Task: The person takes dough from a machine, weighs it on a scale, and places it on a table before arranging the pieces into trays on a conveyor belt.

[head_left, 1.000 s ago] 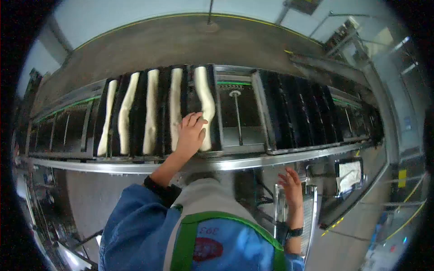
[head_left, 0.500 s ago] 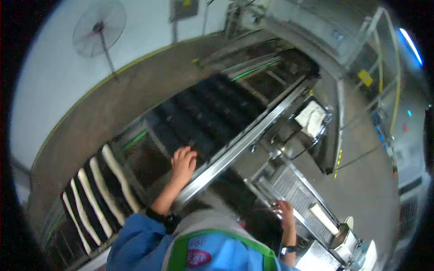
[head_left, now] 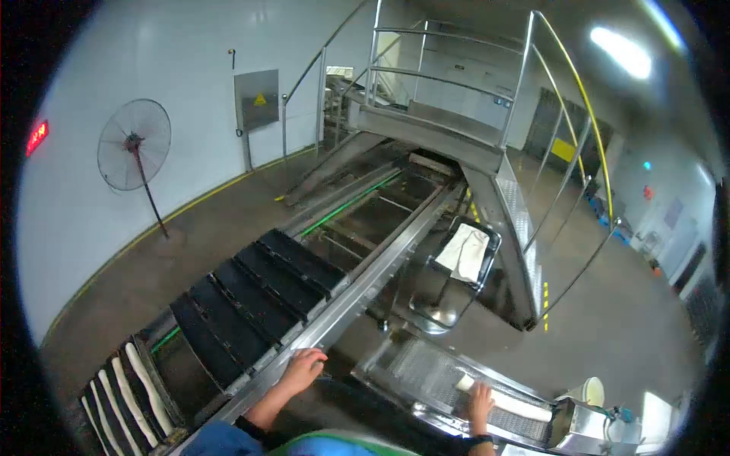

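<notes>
My right hand is at a long white dough strip lying on a metal mesh belt. Its fingers close over the strip near the left end. My left hand holds nothing and hangs by the metal rail of the long conveyor, its fingers loosely bent and apart. Just beyond that hand sits a black grooved tray with no dough in its grooves. Farther left, another black tray carries several white dough strips side by side.
A stool with a white cloth on its seat stands past the mesh belt. Metal steps with railings cross over the conveyor's far end. A white bucket is at the right. A fan stands by the left wall.
The view has tilted up. My right hand has gone from beside the mesh belt onto the dough strip. My left hand has drawn back from the black tray to the rail.
</notes>
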A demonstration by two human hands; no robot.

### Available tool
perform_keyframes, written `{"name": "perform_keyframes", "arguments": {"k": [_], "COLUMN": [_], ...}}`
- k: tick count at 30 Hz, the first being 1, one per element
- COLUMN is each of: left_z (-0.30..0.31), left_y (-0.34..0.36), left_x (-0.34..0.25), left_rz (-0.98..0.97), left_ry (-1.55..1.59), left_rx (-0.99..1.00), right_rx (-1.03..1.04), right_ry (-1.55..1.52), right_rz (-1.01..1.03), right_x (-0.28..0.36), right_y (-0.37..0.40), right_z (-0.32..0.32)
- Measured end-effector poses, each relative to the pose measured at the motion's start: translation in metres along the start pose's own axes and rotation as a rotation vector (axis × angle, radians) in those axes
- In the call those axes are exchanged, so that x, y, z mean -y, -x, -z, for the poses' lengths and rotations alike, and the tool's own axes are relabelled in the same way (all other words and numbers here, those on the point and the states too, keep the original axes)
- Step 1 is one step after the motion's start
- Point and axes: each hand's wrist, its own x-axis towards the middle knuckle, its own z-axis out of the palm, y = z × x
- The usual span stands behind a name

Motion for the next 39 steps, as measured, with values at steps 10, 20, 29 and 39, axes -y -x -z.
{"name": "perform_keyframes", "arguments": {"k": [10,20,29,39], "left_z": [-0.009,-0.171,-0.244,-0.248], "left_y": [-0.036,-0.099,-0.066,-0.081], "left_x": [-0.069,-0.163,-0.268,-0.258], "left_rz": [0.068,-0.321,-0.67,-0.63], "left_ry": [0.127,0.264,0.287,0.291], "left_rx": [0.191,0.734,0.955,0.894], "right_rx": [-0.238,-0.689,-0.744,-1.611], "right_ry": [-0.586,-1.79,-1.282,-0.869], "right_rz": [0.055,-0.41,-1.482,-1.012], "right_x": [-0.007,-0.186,-0.252,-0.365], "right_y": [-0.04,0.2,0.452,0.509], "right_z": [-0.012,0.152,0.104,0.23]}}
